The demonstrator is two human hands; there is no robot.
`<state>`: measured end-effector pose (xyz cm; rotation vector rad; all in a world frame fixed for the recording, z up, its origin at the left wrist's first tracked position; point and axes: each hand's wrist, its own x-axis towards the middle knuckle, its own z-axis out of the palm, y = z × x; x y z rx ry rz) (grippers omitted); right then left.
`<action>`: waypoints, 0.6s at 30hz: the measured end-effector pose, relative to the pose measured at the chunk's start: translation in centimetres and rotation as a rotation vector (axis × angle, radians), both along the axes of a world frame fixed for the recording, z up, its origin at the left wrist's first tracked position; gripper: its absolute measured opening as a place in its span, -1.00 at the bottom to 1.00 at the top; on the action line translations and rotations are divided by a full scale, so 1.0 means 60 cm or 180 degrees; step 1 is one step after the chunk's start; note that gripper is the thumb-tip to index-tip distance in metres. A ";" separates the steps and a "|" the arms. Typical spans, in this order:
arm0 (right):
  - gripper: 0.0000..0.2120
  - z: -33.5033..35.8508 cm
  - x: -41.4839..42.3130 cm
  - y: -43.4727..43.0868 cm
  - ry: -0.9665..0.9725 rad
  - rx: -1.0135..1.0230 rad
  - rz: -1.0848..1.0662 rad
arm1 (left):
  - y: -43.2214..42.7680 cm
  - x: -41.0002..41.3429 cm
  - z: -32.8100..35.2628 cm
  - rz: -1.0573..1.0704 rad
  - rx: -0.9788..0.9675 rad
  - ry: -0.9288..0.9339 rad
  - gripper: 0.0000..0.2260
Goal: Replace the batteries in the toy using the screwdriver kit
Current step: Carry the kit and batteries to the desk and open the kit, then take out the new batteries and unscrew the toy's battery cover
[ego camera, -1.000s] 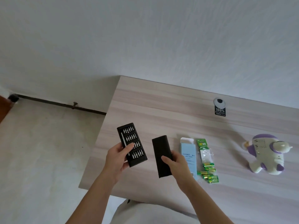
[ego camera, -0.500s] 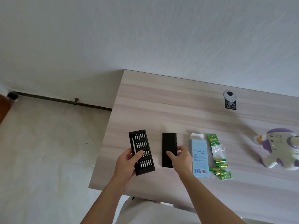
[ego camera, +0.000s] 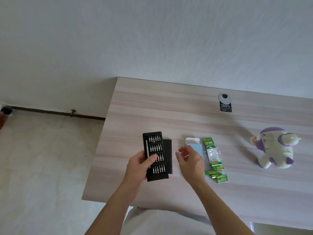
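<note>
My left hand (ego camera: 138, 164) grips the bit tray (ego camera: 155, 156) from the screwdriver kit, thumb across the bits. I'd say it's so the rows face up and I can pick one. Its long axis points away from me, driver handle (ego camera: 147, 151) along the left edge, and it overlaps the black sleeve (ego camera: 168, 155) on the table (ego camera: 152, 102). My right hand (ego camera: 191, 160) hovers loose and empty over the blue box (ego camera: 194, 145). The toy (ego camera: 276, 150) is way off right.

bit tray (ego camera: 155, 156) over sleeve (ego camera: 168, 155) | box (ego camera: 196, 147) right | batteries (ego camera: 216, 173) beside | toy (ego camera: 275, 150) far right
</note>
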<state>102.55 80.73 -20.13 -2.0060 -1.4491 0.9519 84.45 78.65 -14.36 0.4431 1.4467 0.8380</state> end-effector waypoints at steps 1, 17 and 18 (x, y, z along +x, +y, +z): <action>-0.94 0.018 0.013 -0.001 0.0138 0.0170 0.0034 | 0.005 0.016 0.008 -0.0053 0.0050 0.0007 -0.88; -0.73 0.222 0.233 -0.032 0.0888 0.0946 -0.0263 | 0.008 0.287 0.132 -0.0772 0.0765 -0.0232 -0.82; -0.71 0.225 0.242 -0.033 0.0789 0.1009 -0.0262 | 0.007 0.297 0.136 -0.0796 0.0777 -0.0223 -0.82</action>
